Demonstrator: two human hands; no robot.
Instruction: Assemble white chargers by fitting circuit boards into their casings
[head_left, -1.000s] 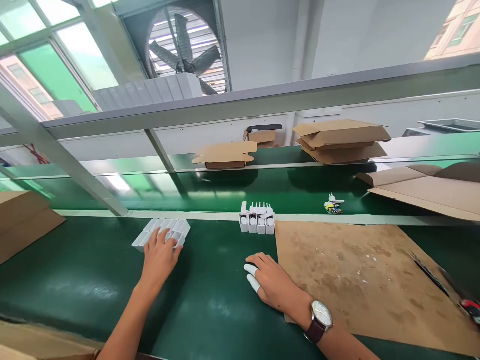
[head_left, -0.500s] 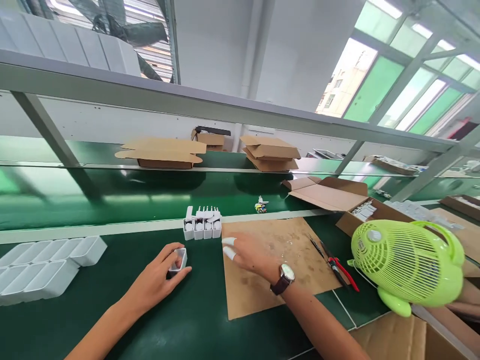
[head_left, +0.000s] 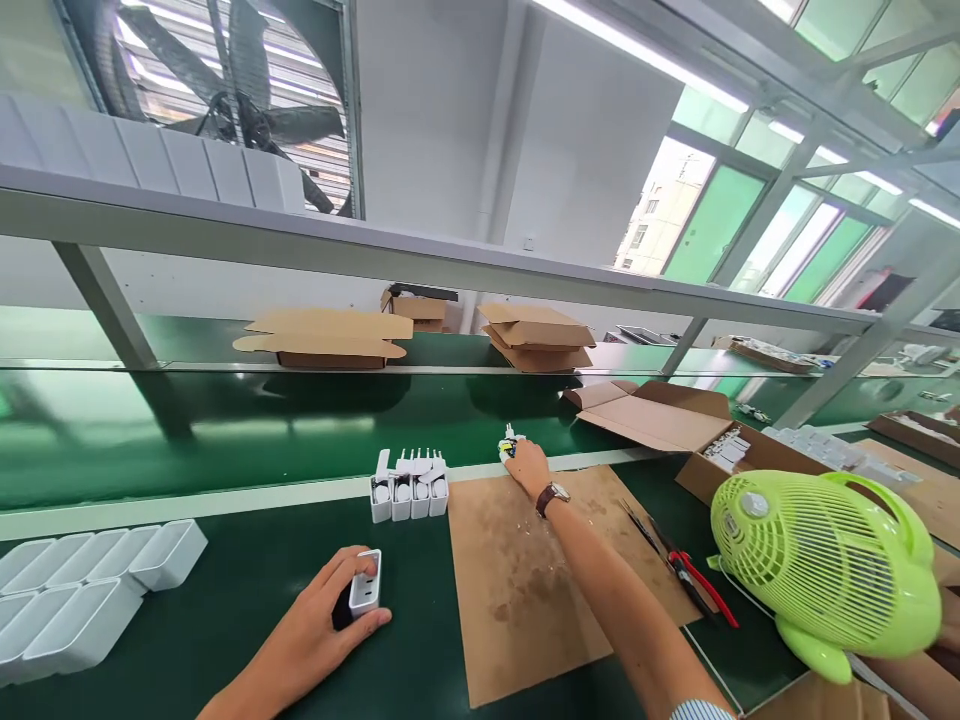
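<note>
My left hand (head_left: 319,625) rests on the green belt and is closed round a small white plastic shell (head_left: 365,593), held upright at the near left. My right hand (head_left: 526,465) is stretched far forward, its fingers on a small part with white prongs and yellow and black pieces (head_left: 509,445) lying at the belt's far edge. A wristwatch (head_left: 551,496) sits on that arm. Between the hands stands a row of white shells with plug prongs (head_left: 409,487). The arm crosses a stained brown cardboard sheet (head_left: 525,580).
Several empty white shells (head_left: 82,590) lie in rows at the left. A bright green desk fan (head_left: 829,555) stands at the right, with red-handled pliers (head_left: 686,575) beside the sheet. An open carton (head_left: 675,415) and flattened cardboard boxes (head_left: 330,335) sit beyond the belt.
My right hand left the near edge of the cardboard sheet and reached forward to the small part at the belt's far edge. My left hand drew the white shell nearer and turned it upright.
</note>
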